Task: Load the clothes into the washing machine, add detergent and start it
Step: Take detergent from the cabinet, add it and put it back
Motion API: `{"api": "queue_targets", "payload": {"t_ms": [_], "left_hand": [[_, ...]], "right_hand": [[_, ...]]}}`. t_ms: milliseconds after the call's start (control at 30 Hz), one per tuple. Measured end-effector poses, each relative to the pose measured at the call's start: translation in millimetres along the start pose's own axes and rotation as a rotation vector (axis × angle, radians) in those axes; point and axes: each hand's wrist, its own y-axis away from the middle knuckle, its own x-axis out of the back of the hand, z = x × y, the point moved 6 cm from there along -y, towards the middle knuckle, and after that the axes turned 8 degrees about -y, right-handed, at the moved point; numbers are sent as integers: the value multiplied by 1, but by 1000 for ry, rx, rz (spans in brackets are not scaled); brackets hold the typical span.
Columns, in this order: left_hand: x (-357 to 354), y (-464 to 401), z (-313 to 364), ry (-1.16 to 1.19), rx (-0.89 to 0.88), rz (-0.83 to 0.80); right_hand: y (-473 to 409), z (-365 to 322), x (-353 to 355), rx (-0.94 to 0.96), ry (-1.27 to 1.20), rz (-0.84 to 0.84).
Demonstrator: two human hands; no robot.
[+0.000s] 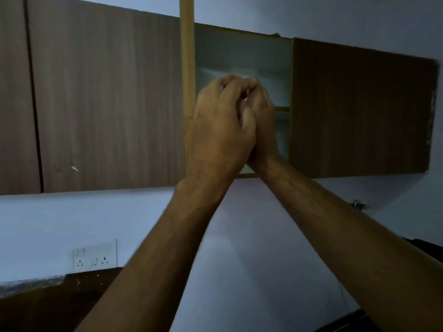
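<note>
Only a pale, blurred thing [242,72] shows, high in the open cabinet [242,49], near the middle of the compartment and just above the shelf edge. Only its whitish top edge is visible; its shape and kind cannot be told. The left hand [220,125] and right hand [263,121] press together in front of it, fingers curled, hiding the rest. A small white speck shows between the fingers.
</note>
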Motion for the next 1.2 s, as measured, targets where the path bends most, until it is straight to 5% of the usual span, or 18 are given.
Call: {"api": "queue_targets", "payload": {"t_ms": [133,233,467,767,1000,1200], "left_hand": [[28,2,-15,-52,-62,129],[39,8,-36,56,69,154],[25,26,-71,458,270,81],[-16,38,-71,588,146,18],[-90,56,-45,825,249,-80],[-152,57,-22,533,55,-152]], "right_hand": [[1,-12,-25,132,149,24],[4,-13,-45,126,290,13],[14,-16,-62,136,416,-15],[26,-17,-36,258,675,40],[25,1,22,287,928,74],[33,52,93,70,795,110]]}}
